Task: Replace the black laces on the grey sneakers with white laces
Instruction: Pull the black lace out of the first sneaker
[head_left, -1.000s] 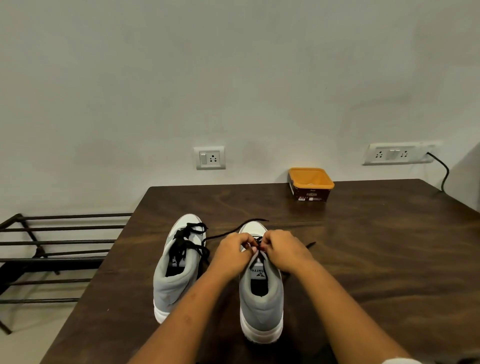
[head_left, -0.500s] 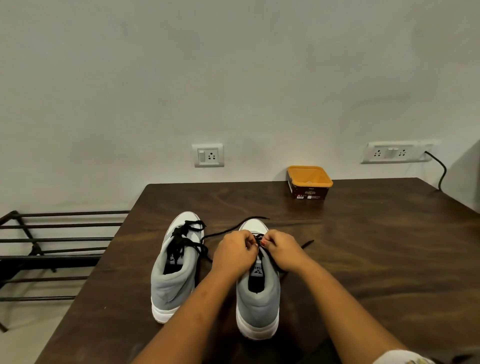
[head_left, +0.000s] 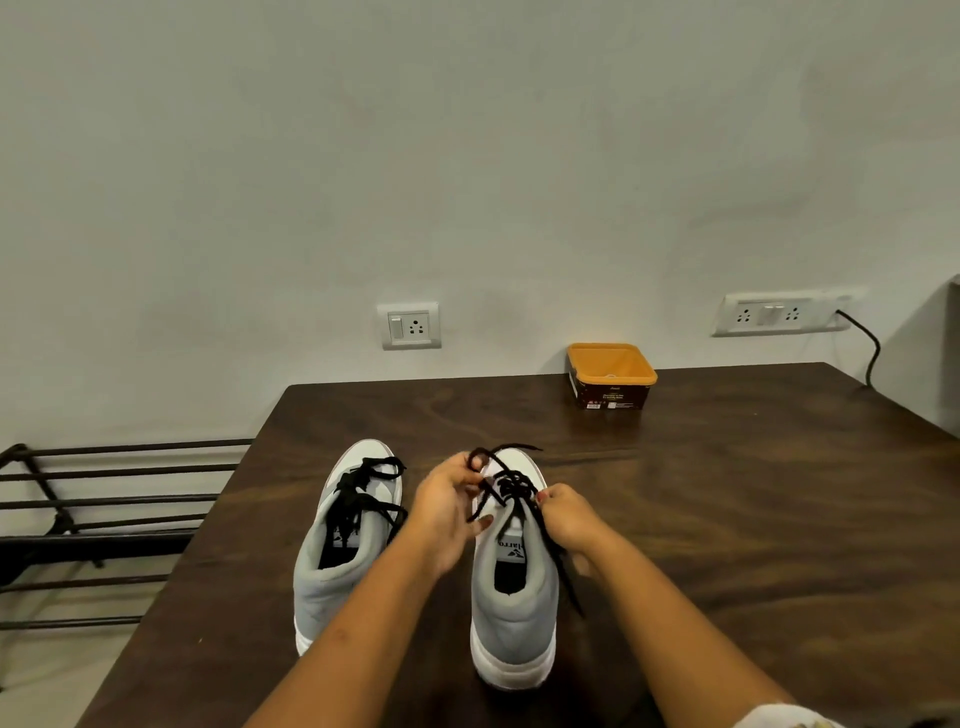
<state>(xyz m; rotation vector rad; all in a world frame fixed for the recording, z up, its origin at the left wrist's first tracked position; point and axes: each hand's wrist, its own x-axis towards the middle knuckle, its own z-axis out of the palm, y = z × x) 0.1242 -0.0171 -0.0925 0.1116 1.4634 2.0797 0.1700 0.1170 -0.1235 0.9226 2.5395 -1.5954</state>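
Note:
Two grey sneakers with white soles stand side by side on the dark wooden table (head_left: 727, 509), heels toward me. The left sneaker (head_left: 343, 551) keeps its black lace (head_left: 363, 493) threaded and loose. My hands work on the right sneaker (head_left: 514, 587). My left hand (head_left: 449, 512) pinches a loop of its black lace (head_left: 506, 486) and lifts it above the toe. My right hand (head_left: 566, 517) grips the other strand beside the eyelets; that strand trails down the shoe's right side. No white laces are in sight.
An orange tub (head_left: 610, 374) with a dark label stands at the table's far edge near the wall. A black metal rack (head_left: 104, 509) sits left of the table. Wall sockets (head_left: 410, 326) and a plugged cable (head_left: 867, 348) are behind.
My hands have drawn apart from the knot. The left hand has pulled a loop of black lace up and out, and the lace on the right sneaker now hangs looser.

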